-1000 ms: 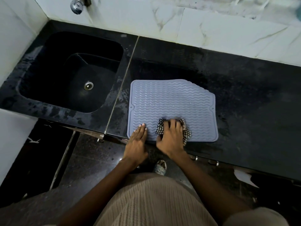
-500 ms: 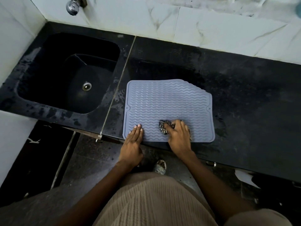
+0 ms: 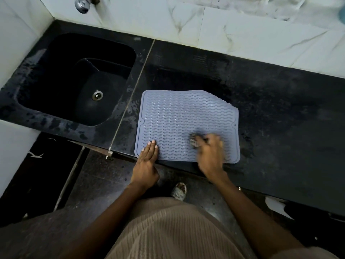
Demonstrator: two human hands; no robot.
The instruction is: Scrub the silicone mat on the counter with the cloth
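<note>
- A person is standing at a black stone tabletop (image 3: 280, 101), seen from a camera on their head looking down at both bare hands.
- A grey-blue silicone mat (image 3: 186, 116) with wavy ridges is lying flat on the tabletop, its near edge sitting along the tabletop's front edge and its far right corner cut at an angle.
- The left hand (image 3: 147, 161) is lying open and flat, its grip released, with the fingers close together and pressing on the mat's near left corner, at about 7 o'clock on the mat.
- The right hand (image 3: 211, 154) is lying on the mat at about 5 o'clock and is blurred by motion.
- Its grip is clenching around a dark checked cloth (image 3: 194, 140), which is bunched up and poking out past the fingertips on their left side, touching the ridges.
- The two hands are sitting apart, with a bare stretch of mat between them.
- A black sink (image 3: 115, 58) with a round metal drain (image 3: 97, 94) is sunk into the tabletop at 9 to 10 o'clock from the mat, beyond a pale seam line.
- A chrome tap (image 3: 82, 3) is showing at the top left, on the pale marble wall tiles (image 3: 224, 30) running behind the tabletop at 12 o'clock.
- Water marks are glistening on the stone between sink and mat.
- A ribbed beige garment (image 3: 168, 230) is filling the bottom of the view, and one sandalled foot (image 3: 179, 190) is showing on the dark floor.
</note>
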